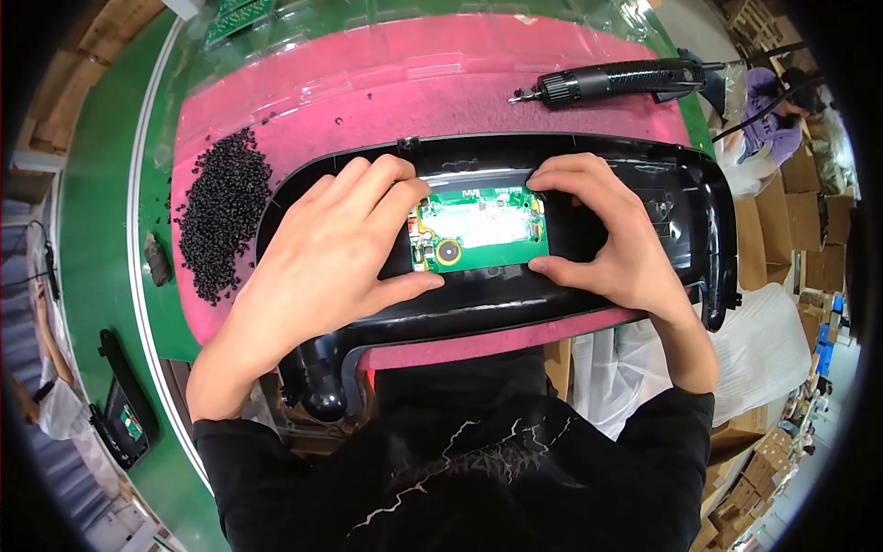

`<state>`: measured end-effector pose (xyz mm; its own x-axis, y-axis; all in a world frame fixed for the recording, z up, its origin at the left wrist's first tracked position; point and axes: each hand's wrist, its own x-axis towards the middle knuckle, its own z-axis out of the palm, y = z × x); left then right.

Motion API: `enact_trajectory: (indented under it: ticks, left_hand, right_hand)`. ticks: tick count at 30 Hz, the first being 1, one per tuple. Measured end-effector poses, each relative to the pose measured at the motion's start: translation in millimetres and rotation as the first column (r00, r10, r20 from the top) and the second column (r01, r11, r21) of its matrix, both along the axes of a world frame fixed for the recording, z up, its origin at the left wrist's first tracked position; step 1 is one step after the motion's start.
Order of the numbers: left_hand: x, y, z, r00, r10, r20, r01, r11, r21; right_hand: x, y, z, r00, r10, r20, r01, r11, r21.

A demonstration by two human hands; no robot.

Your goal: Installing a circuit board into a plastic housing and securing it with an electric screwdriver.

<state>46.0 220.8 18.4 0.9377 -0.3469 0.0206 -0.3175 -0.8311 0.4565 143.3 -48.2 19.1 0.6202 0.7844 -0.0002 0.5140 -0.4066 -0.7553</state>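
Observation:
Between my two hands lies a green circuit board (pixel 501 255) with a round buzzer-like part near its lower left corner. It sits over the middle of a long black plastic housing (pixel 441 308) with curved ends. My left hand (pixel 345 235) grips the board's left edge, thumb at the lower corner and fingers at the upper one. At the right edge, my right hand (pixel 602 230) pinches the board the same way, thumb low and fingers high. Whether the board rests fully in the housing, I cannot tell.
Left of the housing is a heap of small black screws (pixel 221 216) on the pink mat (pixel 405 101). A black electric screwdriver (pixel 621 83) lies at the back right. On the green surface at left is another black housing (pixel 124 414). A person in purple (pixel 773 120) is at far right.

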Motion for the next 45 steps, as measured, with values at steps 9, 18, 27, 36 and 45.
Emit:
enact_trajectory:
  ticks: [9,18,27,36,45]
  left_hand:
    - [2.8,4.9,4.4,0.999,-0.024,-0.033,0.023,1.0,-0.01]
    - [0.1,11.3,-2.3,0.998,-0.064,0.024,0.065,0.997,-0.037]
    - [7.1,64.0,-2.8,0.922,0.311,0.229,-0.229,0.918,-0.325]
    - [0.8,110.8,-20.7,0.894,0.435,0.108,-0.437,0.899,-0.002]
    - [5.3,112.7,-19.0,0.89,0.439,0.121,-0.439,0.898,-0.027]
  right_hand:
    - [1.2,6.8,2.3,1.0,0.005,0.017,-0.005,1.0,-0.017]
    - [-3.6,15.2,13.0,0.999,-0.032,0.002,0.032,0.995,-0.093]
    - [59.9,-54.9,19.6,0.773,-0.504,-0.387,0.632,0.67,0.391]
    - [180.2,-105.4,17.9,0.376,-0.282,-0.883,0.758,0.641,0.118]
    - [90.2,58.7,15.6,0.724,-0.114,-0.68,0.584,0.626,0.517]
